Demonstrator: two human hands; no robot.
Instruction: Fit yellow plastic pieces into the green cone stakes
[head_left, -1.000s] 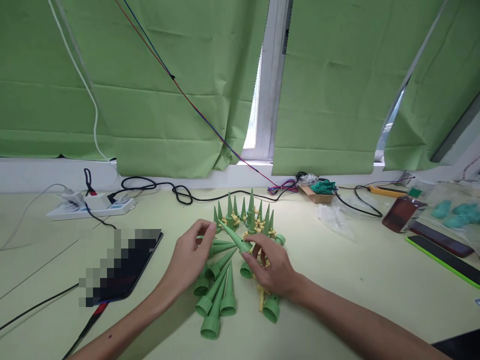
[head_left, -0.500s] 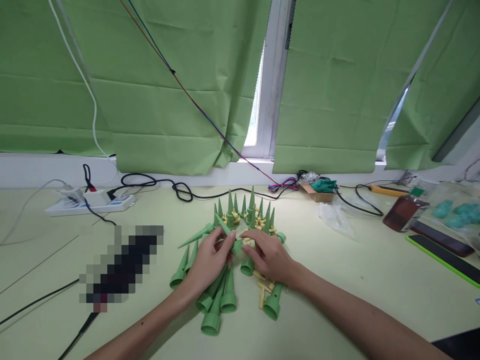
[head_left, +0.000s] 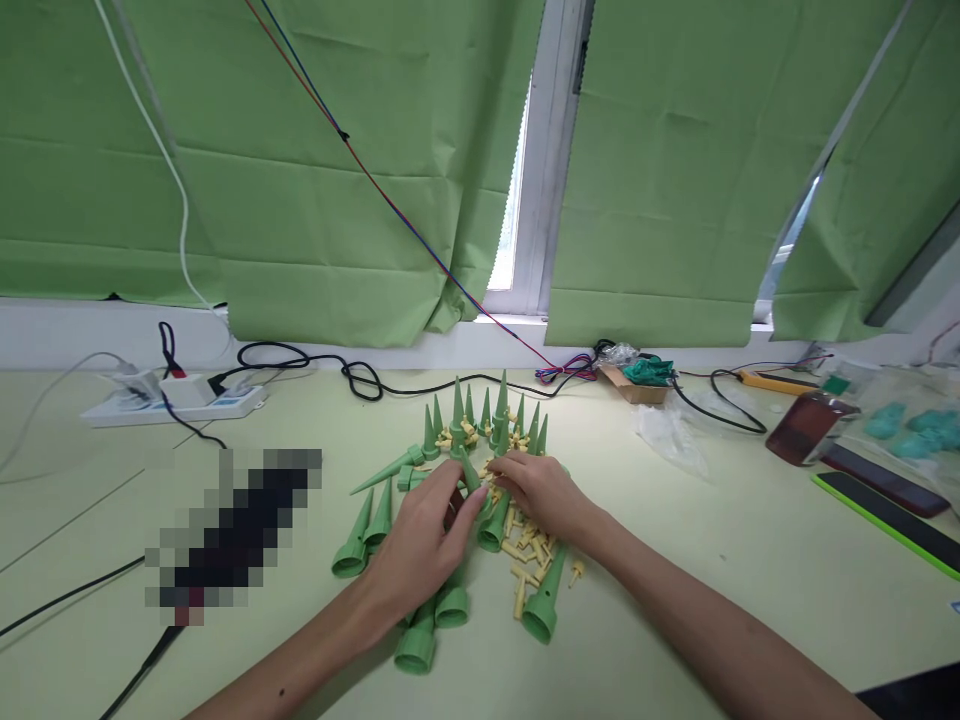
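Observation:
My left hand point(head_left: 427, 525) is closed around a green plastic cone spike point(head_left: 469, 468), whose pointed tip sticks up past the fingers. Over the pile of small yellow plastic pieces point(head_left: 534, 545), my right hand point(head_left: 546, 497) has its fingers bent together and pointing down; what they grip, if anything, is hidden. More green spikes lie around both hands, such as one with a hollow base point(head_left: 541, 612) below the right hand. Behind the hands, several upright spikes point(head_left: 501, 410) stand in a cluster with yellow pieces among them.
A power strip point(head_left: 180, 400) and a blurred-out dark object point(head_left: 240, 535) are at the left. Black cable point(head_left: 360, 378) runs along the wall. On the right are a cardboard box point(head_left: 637, 388), a bottle point(head_left: 810, 425) and a green-edged phone-like slab point(head_left: 892, 520).
My left hand has turned and shifted slightly down and left, tilting the cone spike. My right hand has drawn its fingers together over the yellow pieces, uncovering more of them below.

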